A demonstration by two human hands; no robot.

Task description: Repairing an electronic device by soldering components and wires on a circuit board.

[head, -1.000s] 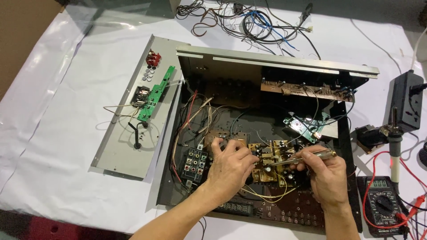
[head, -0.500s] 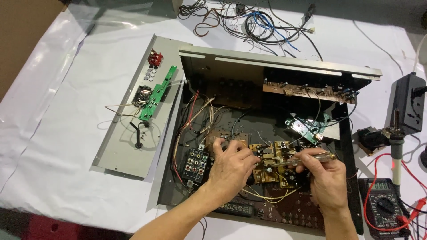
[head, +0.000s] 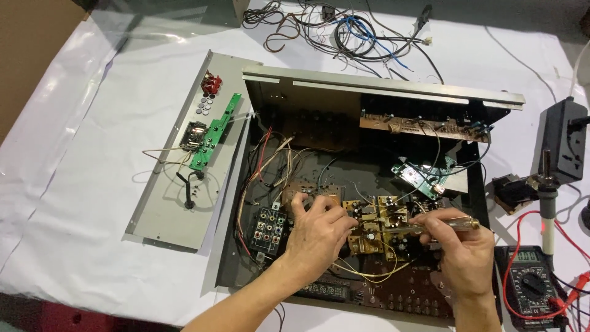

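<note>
An opened black electronics chassis (head: 307, 129) lies on a white-covered table, full of wires and circuit boards. My left hand (head: 316, 230) rests inside it, fingers pinching the left edge of a brown circuit board (head: 375, 230). My right hand (head: 458, 246) grips a screwdriver with a clear amber handle (head: 458, 224), its shaft pointing left onto that board. A small teal board (head: 418, 176) hangs on wires just behind my right hand. A long brown board (head: 424, 126) runs along the chassis's back wall.
A detached grey panel (head: 169, 209) with a green board (head: 212, 135) and red jacks lies left of the chassis. A multimeter (head: 531, 289) with red leads, a soldering iron (head: 547, 203) on a stand and a black power adapter (head: 562, 144) sit at right. Tangled cables (head: 344, 31) lie behind.
Both hands stay on the brown board with only slight shifts; the view has drifted a little.
</note>
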